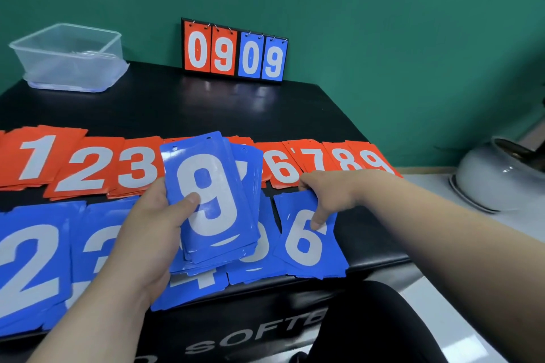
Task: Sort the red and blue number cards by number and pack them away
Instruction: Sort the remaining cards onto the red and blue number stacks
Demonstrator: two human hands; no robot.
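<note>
Blue 6 card (306,242) lies in the near row of blue piles on the table (206,103), below the red row (88,168). Step: dealing blues by number. Right hand (324,191) pinches its far edge; left hand (147,233) grips the blue stack (212,200) just beside, 9 uppermost. Next: release, then take the 9.

Both my arms are bare: the left forearm (97,303) and the right forearm (442,227) show only skin as far as the edge of the picture. My left hand (147,233) and my right hand (327,190) have short, rather thick fingers, with the nails cut short. Low on the right, black trousers (368,324), plain and smooth, cover my leg.
</note>
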